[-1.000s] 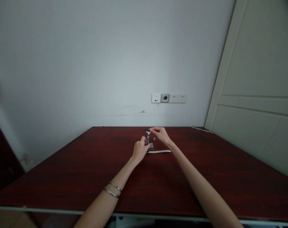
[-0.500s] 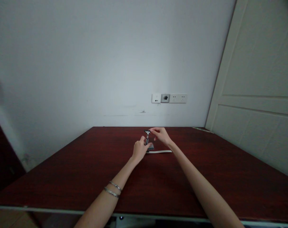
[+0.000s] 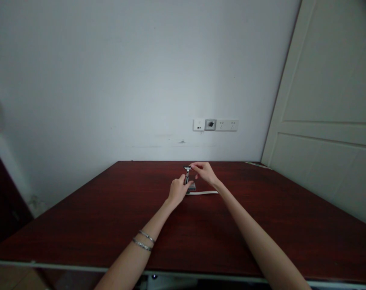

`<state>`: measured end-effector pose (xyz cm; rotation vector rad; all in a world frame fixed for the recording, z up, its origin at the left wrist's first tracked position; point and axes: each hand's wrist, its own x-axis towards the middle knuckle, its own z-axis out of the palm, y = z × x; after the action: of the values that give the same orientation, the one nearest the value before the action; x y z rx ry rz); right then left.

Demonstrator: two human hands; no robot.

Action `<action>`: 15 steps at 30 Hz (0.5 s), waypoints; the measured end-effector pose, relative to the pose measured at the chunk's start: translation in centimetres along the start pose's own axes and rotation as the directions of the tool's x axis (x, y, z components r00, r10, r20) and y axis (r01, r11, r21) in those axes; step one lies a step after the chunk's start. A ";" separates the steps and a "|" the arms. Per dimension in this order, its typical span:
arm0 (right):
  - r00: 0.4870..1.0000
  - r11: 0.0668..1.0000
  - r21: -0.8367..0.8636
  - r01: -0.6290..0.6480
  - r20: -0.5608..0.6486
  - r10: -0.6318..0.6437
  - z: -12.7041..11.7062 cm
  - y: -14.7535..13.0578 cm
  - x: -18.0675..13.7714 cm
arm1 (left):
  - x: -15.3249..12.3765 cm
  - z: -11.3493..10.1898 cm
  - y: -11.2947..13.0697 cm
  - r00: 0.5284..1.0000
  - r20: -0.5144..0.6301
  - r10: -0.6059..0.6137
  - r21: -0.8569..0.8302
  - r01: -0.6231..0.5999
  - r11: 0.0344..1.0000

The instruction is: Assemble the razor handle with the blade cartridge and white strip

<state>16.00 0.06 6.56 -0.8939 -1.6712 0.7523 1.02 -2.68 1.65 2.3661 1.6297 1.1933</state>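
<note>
A razor (image 3: 187, 170) with a dark T-shaped head and a silver-and-black handle stands upright over the table. Its handle is gripped between the thumb and fingers of my left hand (image 3: 178, 190). My right hand (image 3: 204, 172) is at the razor's top, its thumb and forefinger pinching the right end of the head. Just behind my left thumb sits a small clear-and-grey case (image 3: 192, 187), partly hidden. A thin white strip (image 3: 202, 193) lies on the table to the right of my left hand; its left end is dark.
The dark red wooden table (image 3: 110, 217) reaches back to a pale wall. Sockets and switches (image 3: 221, 125) are mounted on that wall above the table's far edge. A white panelled door (image 3: 328, 121) stands along the right side.
Hardly anything differs. Both hands keep their places on the razor, with only a tiny shift of my left fingers.
</note>
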 end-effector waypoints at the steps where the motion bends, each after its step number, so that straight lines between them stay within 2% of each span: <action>1: 1.000 1.000 -0.001 -0.001 -0.002 0.001 0.0 0.0 0.0 | 0.0 0.0 0.0 1.000 0.000 0.000 0.001 0.000 1.000; 15: 0.998 0.999 -0.005 0.037 0.041 -0.036 -0.1 -0.8 -0.5 | -0.2 -0.2 0.6 0.999 0.001 0.042 -0.062 -0.042 0.997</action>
<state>16.04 -0.79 7.05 -0.8544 -1.7220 0.7462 1.32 -3.16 1.94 2.3746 1.5269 1.2293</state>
